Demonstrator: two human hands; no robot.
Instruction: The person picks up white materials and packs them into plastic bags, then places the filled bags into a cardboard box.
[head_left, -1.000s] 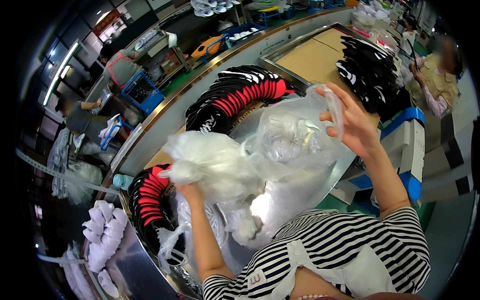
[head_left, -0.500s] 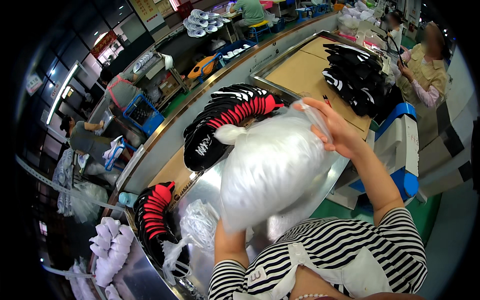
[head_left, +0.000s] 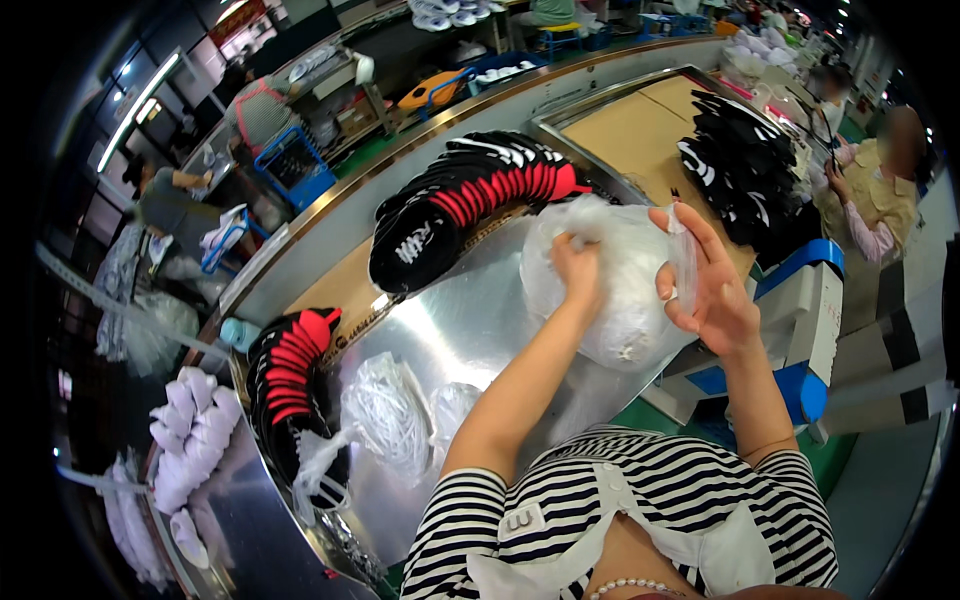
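Note:
A clear plastic bag [head_left: 635,290] full of whitish contents sits over the right part of the shiny metal tabletop [head_left: 430,310]. What the contents are is too blurred to tell. My left hand [head_left: 577,268] reaches across to the bag's upper left, its fingers curled into the plastic. At the bag's right side my right hand [head_left: 722,295] has a strip of the clear film between thumb and fingers. Left of the bag lies a smaller plastic bag of white laces [head_left: 385,415]. Behind it curves a row of black and red shoe uppers [head_left: 470,205].
A second row of black and red uppers [head_left: 295,370] stands at the left table edge. White shoe parts [head_left: 190,430] lie further left. Black pieces [head_left: 745,165] are piled on cardboard at the back right, beside a grey and blue machine [head_left: 800,330]. A co-worker [head_left: 880,190] stands beyond it.
The large bag has come down and to the right. My left hand has moved from beneath it to its upper part; my right hand still holds its edge. The view has shifted slightly.

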